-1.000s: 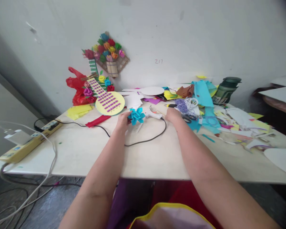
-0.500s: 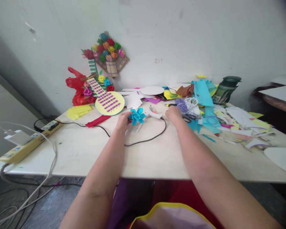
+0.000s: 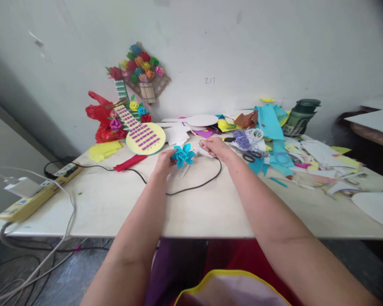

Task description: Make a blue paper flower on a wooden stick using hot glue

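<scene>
A blue paper flower [image 3: 183,155] is pinched in my left hand [image 3: 166,161], just above the table. To its right lies a white glue gun [image 3: 204,159] with a black cord. My right hand [image 3: 213,147] is over the glue gun, with closed fingers at a small thing near its top; what exactly they grip is too small to tell. Black-handled scissors [image 3: 251,157] and a purple and white yarn bundle [image 3: 247,138] lie right of my right hand.
At the left are a yellow power strip [image 3: 35,195], a red strip [image 3: 130,162] and a yellow guitar-shaped craft [image 3: 146,138]. Paper scraps [image 3: 315,161] and a green bottle [image 3: 301,117] are at the right. The black cord [image 3: 191,190] loops across the table.
My right hand has moved left, from beside the yarn to over the glue gun. My left hand still holds the blue flower in nearly the same place.
</scene>
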`<action>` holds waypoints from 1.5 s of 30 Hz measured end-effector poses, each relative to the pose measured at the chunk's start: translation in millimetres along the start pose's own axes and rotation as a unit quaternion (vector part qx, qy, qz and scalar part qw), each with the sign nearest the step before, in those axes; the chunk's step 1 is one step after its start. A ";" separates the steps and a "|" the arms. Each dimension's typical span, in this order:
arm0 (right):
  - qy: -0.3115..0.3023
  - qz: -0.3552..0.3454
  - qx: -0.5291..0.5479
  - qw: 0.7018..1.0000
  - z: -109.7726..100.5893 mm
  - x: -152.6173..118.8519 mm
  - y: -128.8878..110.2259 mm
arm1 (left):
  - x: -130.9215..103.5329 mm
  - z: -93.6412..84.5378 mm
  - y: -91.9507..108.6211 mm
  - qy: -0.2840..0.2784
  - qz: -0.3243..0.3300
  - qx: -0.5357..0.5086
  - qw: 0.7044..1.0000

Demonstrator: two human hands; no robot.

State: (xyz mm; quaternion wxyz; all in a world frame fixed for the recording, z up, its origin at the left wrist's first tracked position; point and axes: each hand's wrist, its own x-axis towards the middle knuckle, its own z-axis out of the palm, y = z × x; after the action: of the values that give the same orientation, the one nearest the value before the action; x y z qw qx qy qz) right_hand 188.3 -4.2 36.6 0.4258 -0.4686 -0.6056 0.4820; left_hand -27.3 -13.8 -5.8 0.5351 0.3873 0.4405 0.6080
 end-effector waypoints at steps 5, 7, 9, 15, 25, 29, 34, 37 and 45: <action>-0.072 0.027 0.024 0.997 1.8 -8.1 -5.5 | -0.7 0.1 0.2 -0.010 0.003 0.001 1.000; -0.090 0.035 0.021 0.995 3.6 -11.7 -8.7 | -1.2 0.5 0.3 -0.009 -0.001 0.002 1.000; -0.102 0.042 0.021 0.994 5.5 -13.9 -10.5 | -1.0 0.6 0.1 -0.009 -0.003 0.002 1.000; -0.124 0.053 0.027 0.990 9.7 -10.6 -6.2 | 0.0 0.3 -0.6 -0.020 -0.001 0.011 1.000; -0.144 0.042 0.024 0.988 14.0 -7.3 -0.1 | -4.2 4.0 2.1 -0.020 0.000 0.011 1.000; -0.128 0.040 0.020 0.991 15.3 -8.7 -1.9 | -2.7 2.8 0.6 -0.026 0.001 0.014 1.000; -0.119 0.044 0.018 0.992 16.2 -9.9 -4.1 | -4.1 3.5 2.2 -0.045 0.000 0.011 0.999; -0.125 0.046 0.028 0.991 16.2 -10.9 -5.6 | -7.4 6.4 5.9 -0.040 -0.012 -0.013 0.999; -0.147 0.044 0.016 0.988 16.3 -14.8 -9.7 | -12.9 12.8 11.0 -0.006 -0.038 -0.033 0.999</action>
State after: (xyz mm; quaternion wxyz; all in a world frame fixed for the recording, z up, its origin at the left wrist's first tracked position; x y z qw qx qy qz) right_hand 174.0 -22.7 42.4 0.3175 -0.4120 -0.6329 0.5735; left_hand -17.0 -25.5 8.6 0.5728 0.3564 0.4312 0.5992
